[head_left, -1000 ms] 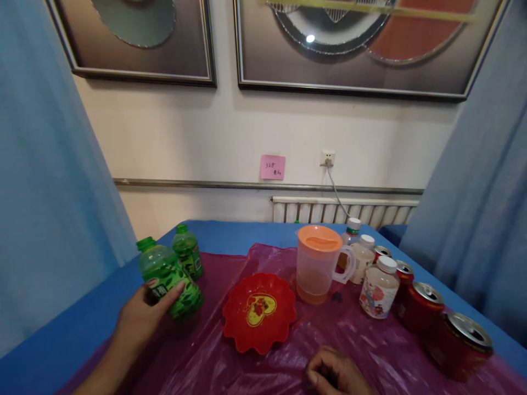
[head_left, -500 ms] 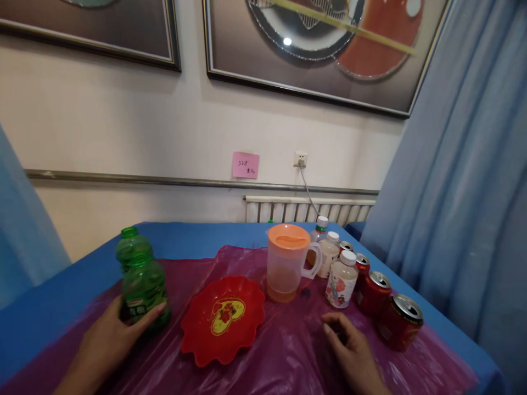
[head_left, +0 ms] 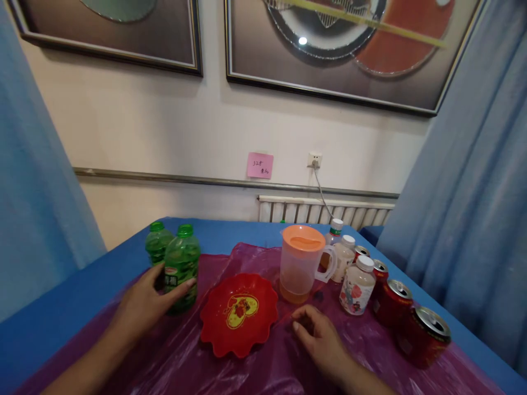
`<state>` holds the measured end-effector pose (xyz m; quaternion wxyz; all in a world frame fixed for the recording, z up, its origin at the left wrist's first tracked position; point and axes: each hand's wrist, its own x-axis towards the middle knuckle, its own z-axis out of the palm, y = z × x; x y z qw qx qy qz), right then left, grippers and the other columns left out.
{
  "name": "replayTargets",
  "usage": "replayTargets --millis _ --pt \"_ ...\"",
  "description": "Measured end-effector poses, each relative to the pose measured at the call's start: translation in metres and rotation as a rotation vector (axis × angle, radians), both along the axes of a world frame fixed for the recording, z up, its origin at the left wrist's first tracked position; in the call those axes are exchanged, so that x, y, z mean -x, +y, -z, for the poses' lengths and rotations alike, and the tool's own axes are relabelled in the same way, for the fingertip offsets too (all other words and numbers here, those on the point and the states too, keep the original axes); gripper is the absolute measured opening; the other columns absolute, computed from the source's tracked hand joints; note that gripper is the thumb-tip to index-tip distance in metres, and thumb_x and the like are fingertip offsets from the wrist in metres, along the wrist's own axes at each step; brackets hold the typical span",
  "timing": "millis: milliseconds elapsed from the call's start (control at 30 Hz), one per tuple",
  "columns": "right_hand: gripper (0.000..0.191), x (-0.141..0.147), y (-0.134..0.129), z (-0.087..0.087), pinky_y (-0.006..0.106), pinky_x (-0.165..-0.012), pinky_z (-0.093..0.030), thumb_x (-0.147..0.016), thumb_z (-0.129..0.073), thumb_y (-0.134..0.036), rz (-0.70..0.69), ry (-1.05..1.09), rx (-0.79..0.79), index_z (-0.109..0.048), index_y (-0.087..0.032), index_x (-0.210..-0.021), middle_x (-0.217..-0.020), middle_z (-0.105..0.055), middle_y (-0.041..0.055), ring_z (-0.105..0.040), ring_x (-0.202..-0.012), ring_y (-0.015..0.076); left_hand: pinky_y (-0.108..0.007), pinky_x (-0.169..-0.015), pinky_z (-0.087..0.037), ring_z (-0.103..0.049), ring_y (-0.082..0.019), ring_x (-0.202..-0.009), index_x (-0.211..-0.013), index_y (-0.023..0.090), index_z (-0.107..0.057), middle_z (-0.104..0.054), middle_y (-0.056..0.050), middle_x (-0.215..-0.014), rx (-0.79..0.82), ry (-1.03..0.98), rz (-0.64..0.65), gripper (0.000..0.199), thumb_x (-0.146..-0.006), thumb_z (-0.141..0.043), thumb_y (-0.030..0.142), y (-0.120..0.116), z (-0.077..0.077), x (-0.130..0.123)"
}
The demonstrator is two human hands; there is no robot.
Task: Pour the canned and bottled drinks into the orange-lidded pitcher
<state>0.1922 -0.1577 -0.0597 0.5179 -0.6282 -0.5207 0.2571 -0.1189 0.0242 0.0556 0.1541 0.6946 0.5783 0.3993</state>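
My left hand [head_left: 149, 299] is wrapped round a green plastic bottle [head_left: 182, 258], thumb across its front label. The bottle stands nearly upright, its open neck without a cap. Behind and left of it is a second green bottle [head_left: 156, 241], partly covered. My right hand [head_left: 321, 336] hovers low over the purple sheet with its fingers loosely curled and a small gap at the thumb; I see nothing in it. Between my hands lies a red scalloped dish [head_left: 212, 323] with a yellow heart print. A clear pitcher [head_left: 297, 271] with an orange lid stands just beyond my right hand, apart from it.
White-capped bottles [head_left: 357, 288] and several red cans [head_left: 393, 302] stand at the right. Crinkled purple plastic [head_left: 263, 376] covers part of the blue tabletop [head_left: 222, 230]. A wall, a radiator [head_left: 288, 209] and a cable are behind; blue curtains [head_left: 465, 181] hang at the sides.
My left hand and its green bottle have moved right and forward, uncovering more of the other bottle. My right hand has shifted left, closer to the dish and pitcher. The view has swung slightly left.
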Motion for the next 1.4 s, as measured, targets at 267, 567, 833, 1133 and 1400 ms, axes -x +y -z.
replayTargets --millis 267,567,833,1133,1400 --pt "0.028 0.035 0.054 -0.061 0.029 -0.074 -0.052 -0.090 -0.063 -0.034 -0.058 0.126 -0.300 -0.064 -0.019 -0.114 -0.101 -0.068 0.0064 -0.063 -0.084 0.0178 -0.038 -0.094 -0.053 -0.067 -0.029 -0.108 -0.125 0.018 -0.059 -0.071 -0.008 -0.120 -0.081 0.022 0.362 0.064 -0.068 -0.070 0.044 -0.017 -0.012 -0.063" --pt "0.046 0.039 0.069 -0.044 0.031 -0.078 -0.056 -0.089 -0.068 -0.036 0.033 0.256 -0.445 -0.054 -0.023 -0.131 -0.111 -0.063 0.0081 -0.063 -0.088 0.0179 -0.049 -0.105 -0.044 -0.058 -0.031 -0.121 -0.130 0.025 -0.057 -0.066 -0.009 -0.128 -0.428 0.144 0.465 0.059 -0.072 -0.060 0.020 0.003 0.060 -0.074" --pt "0.022 0.025 0.058 -0.046 0.028 -0.074 -0.052 -0.090 -0.067 -0.029 -0.039 -0.030 -0.563 -0.068 -0.026 -0.112 -0.100 -0.065 0.0050 -0.064 -0.090 0.0197 -0.048 -0.109 -0.043 -0.058 -0.030 -0.123 -0.139 0.030 -0.049 -0.064 -0.008 -0.133 -0.362 0.283 0.702 0.069 -0.074 -0.067 0.020 -0.006 0.071 -0.073" --pt "0.033 0.028 0.049 -0.046 0.032 -0.080 -0.052 -0.096 -0.058 -0.038 0.001 -0.059 -0.545 -0.058 -0.026 -0.126 -0.112 -0.063 0.0081 -0.062 -0.096 0.0219 -0.042 -0.101 -0.053 -0.065 -0.029 -0.116 -0.135 0.029 -0.053 -0.067 -0.008 -0.130 -0.241 0.207 0.722 0.061 -0.076 -0.068 0.024 -0.017 0.065 -0.077" --pt "0.062 -0.044 0.033 -0.048 0.048 -0.112 -0.032 -0.095 -0.052 -0.051 0.579 -0.104 -0.480 -0.038 -0.020 -0.147 -0.153 -0.037 0.0142 -0.038 -0.139 0.0301 -0.042 -0.096 -0.054 -0.066 -0.029 -0.111 -0.133 0.027 -0.054 -0.068 -0.008 -0.124 -0.137 0.035 0.601 0.056 -0.080 -0.069 0.040 -0.011 0.073 -0.078"
